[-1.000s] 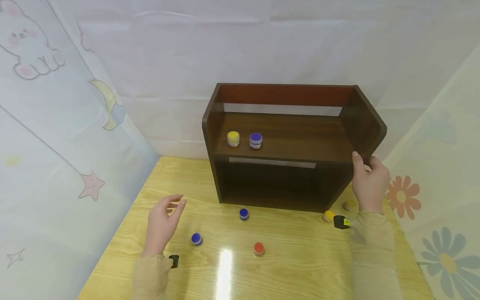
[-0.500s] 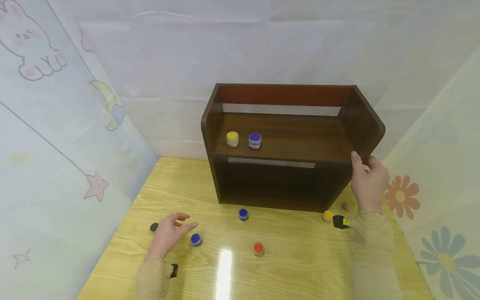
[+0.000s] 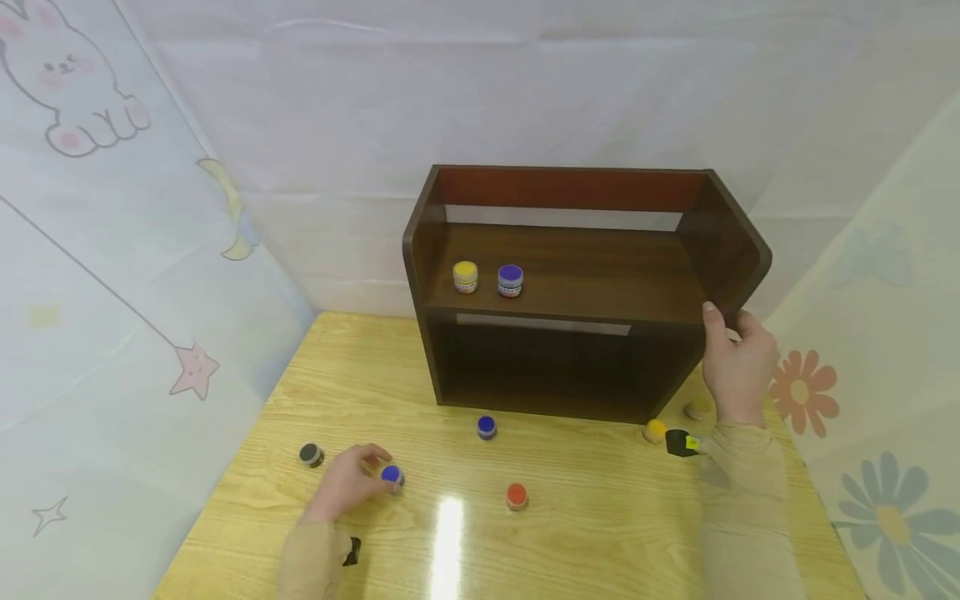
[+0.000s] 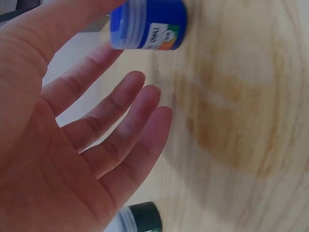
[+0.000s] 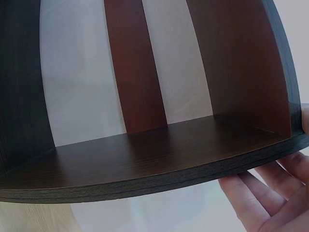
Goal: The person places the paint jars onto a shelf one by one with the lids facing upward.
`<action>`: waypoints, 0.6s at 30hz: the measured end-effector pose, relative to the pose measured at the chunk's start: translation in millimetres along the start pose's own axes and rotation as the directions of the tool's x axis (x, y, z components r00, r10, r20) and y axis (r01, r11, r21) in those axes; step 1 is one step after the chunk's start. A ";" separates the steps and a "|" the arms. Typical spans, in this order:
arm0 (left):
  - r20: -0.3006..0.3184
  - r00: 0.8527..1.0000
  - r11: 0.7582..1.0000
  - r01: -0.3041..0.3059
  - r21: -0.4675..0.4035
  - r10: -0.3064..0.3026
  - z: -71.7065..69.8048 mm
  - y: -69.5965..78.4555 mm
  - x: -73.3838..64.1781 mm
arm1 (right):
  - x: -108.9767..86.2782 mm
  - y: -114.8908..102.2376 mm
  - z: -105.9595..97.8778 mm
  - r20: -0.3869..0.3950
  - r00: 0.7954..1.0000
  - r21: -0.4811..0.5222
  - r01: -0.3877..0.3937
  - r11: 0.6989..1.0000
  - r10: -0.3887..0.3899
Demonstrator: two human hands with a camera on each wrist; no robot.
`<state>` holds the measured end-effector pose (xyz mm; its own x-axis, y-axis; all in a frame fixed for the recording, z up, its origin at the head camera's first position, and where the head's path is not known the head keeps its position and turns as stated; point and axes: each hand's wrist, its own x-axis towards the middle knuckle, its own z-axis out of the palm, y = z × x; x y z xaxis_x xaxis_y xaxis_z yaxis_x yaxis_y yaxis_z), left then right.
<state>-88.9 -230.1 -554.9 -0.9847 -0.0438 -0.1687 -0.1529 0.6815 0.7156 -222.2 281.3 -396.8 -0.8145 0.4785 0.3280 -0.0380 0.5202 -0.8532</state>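
My left hand [image 3: 348, 483] is low over the table, its thumb and index finger on either side of a small blue-lidded paint jar [image 3: 392, 473]. In the left wrist view the thumb and index finger meet the lid end of this blue jar [image 4: 161, 26], while the other fingers stay spread apart from it. Whether the jar is off the table cannot be told. My right hand [image 3: 741, 367] grips the front edge of the dark brown wooden shelf [image 3: 585, 258] at its right side panel. The right wrist view shows fingers [image 5: 246, 198] curled against the shelf's edge.
A yellow jar [image 3: 465, 277] and a purple-lidded jar [image 3: 510, 281] stand on the upper board. Around the table [image 3: 585, 533] are a black-lidded jar [image 3: 311, 454], another blue jar [image 3: 487, 427], a red jar [image 3: 517, 497], an orange-yellow jar [image 3: 655, 431] and an olive-yellow jar [image 3: 697, 408].
My left hand has moved down and right to the blue-lidded jar, bringing the black-lidded jar into sight behind it. My right hand keeps its grip on the shelf.
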 end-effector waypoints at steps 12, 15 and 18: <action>0.031 0.999 0.999 -0.019 -0.041 0.021 12.0 -4.1 4.0 | -1.9 0.5 0.4 -0.013 0.999 -0.022 0.041 0.999 -0.041; 0.022 1.000 0.999 -0.019 -0.044 0.020 15.7 -4.4 5.0 | -2.0 0.4 0.2 -0.014 0.999 -0.024 0.047 0.999 -0.048; 0.011 1.000 0.999 -0.021 -0.047 0.021 19.4 -4.5 6.3 | -1.7 0.6 0.1 -0.014 0.999 -0.017 0.046 0.999 -0.047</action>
<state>-92.8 -219.3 -572.3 -0.9867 -0.0209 -0.1612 -0.1362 0.6476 0.7497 -220.9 280.7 -397.9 -0.8039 0.4633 0.3729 -0.0659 0.5539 -0.8300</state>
